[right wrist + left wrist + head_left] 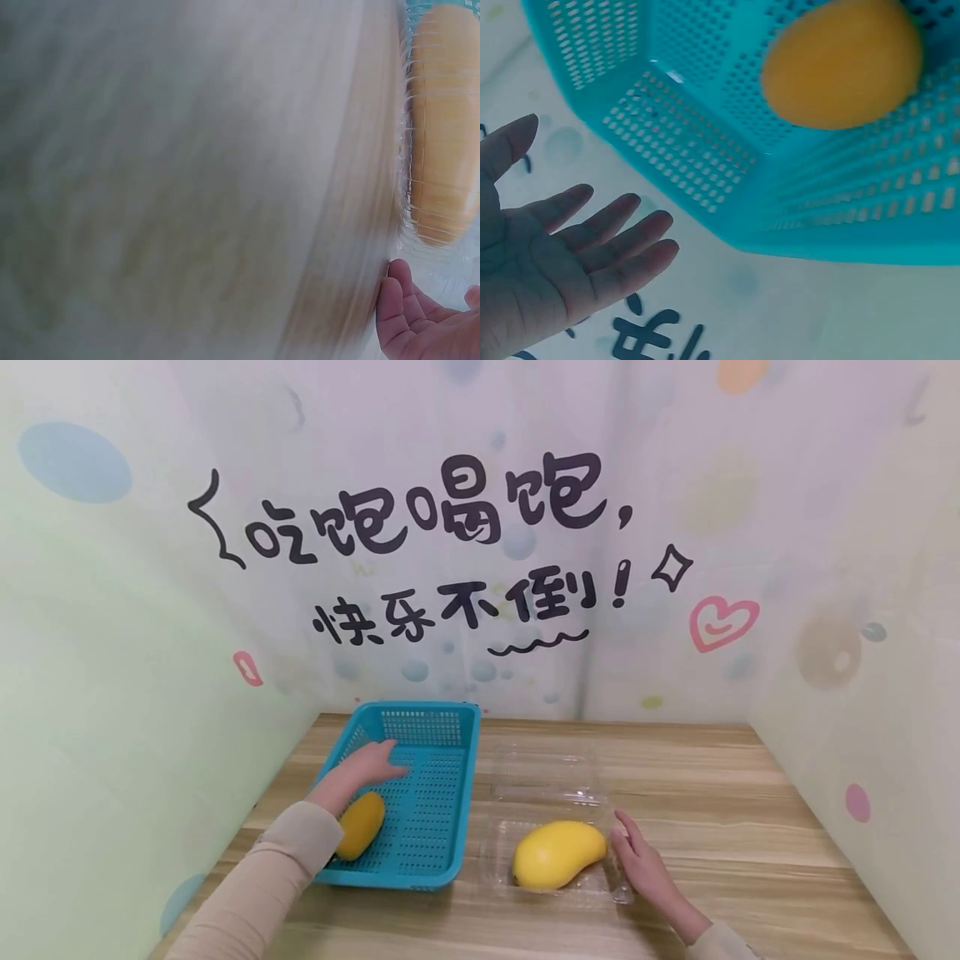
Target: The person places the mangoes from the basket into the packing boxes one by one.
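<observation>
My left hand (pixel 371 763) reaches over the blue plastic basket (pixel 471 793), with nothing in its grasp. Its fingers (pixel 622 247) are spread apart in the left wrist view. Below that wrist, a darker yellow mango (pixel 363 825) lies in the basket, partly hidden by the sleeve. A larger yellow mango (pixel 558 853) lies in the bottom half of a clear plastic clamshell box (pixel 498 860). The box's lid (pixel 547 774) is folded back. My right hand (pixel 647 868) rests at the box's right side, fingers slightly bent along its outside.
Both containers stand on a wood-grain table (pixel 697 793), basket at left and box to its right. Pale printed walls (pixel 480 677) with dark lettering close in the back and both sides.
</observation>
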The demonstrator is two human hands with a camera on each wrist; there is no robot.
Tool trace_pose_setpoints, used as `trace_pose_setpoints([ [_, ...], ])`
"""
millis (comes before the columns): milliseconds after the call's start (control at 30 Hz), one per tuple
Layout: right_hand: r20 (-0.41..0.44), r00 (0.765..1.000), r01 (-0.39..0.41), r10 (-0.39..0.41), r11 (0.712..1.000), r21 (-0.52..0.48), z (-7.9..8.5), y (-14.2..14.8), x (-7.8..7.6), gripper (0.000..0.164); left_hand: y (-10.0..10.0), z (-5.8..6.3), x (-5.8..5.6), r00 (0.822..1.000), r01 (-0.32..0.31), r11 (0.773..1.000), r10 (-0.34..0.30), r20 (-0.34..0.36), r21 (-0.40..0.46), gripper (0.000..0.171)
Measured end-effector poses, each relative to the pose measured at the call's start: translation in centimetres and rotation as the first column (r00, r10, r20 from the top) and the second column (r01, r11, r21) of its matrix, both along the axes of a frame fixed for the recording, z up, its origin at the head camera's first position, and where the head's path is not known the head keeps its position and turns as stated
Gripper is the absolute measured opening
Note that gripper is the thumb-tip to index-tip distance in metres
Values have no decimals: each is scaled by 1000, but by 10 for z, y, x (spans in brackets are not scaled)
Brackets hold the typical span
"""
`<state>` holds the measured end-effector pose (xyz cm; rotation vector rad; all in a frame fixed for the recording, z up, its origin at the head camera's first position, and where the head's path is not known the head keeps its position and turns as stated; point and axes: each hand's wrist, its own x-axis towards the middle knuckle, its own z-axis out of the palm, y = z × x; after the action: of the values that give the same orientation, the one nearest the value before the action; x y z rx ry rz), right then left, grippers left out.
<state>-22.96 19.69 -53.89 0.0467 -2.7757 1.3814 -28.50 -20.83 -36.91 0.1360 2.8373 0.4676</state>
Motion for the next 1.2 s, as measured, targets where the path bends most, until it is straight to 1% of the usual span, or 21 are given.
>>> trace_pose_setpoints([
  [100, -5, 1000, 2, -2, 1000, 7, 0, 0, 1, 49, -11, -7, 4, 998, -23, 1000, 23, 62, -9, 65],
  [233, -3, 1000, 2, -2, 1000, 13, 1, 1, 2, 49, -23, -18, 8, 986, -71, 997, 76, 145, -40, 68],
  [433, 2, 1000, 6, -6, 1000, 10, -2, 0, 2, 49, -38, -36, 15, 967, -123, 990, 135, 218, -70, 72],
  [567, 0, 1000, 10, -10, 1000, 14, -2, 0, 1, 49, -43, -50, 16, 953, -148, 985, 166, 255, -88, 71],
  [700, 1, 1000, 7, -7, 1000, 19, -2, 0, 1, 49, -44, -62, 16, 944, -173, 980, 193, 268, -98, 72],
  [867, 15, 1000, 2, -2, 1000, 16, -1, 0, 0, 48, -45, -73, 14, 929, -235, 969, 247, 276, -75, 80],
  [933, 18, 1000, 2, -2, 1000, 11, 0, 0, 0, 48, -45, -75, 14, 920, -270, 961, 278, 276, -67, 80],
  [1033, 21, 1000, 4, -4, 1000, 2, 0, 0, 0, 48, -43, -77, 13, 913, -307, 950, 310, 267, -53, 80],
  [1100, 19, 1000, 3, -3, 1000, -9, 0, -1, -1, 48, -42, -77, 13, 903, -339, 940, 337, 268, -39, 81],
  [1133, 16, 1000, 4, -4, 1000, -11, 0, -1, -1, 48, -41, -78, 12, 896, -359, 933, 354, 268, -30, 79],
  [1200, 13, 1000, 2, -1, 1000, -20, -1, -1, -1, 48, -38, -78, 13, 888, -379, 925, 371, 271, -25, 71],
])
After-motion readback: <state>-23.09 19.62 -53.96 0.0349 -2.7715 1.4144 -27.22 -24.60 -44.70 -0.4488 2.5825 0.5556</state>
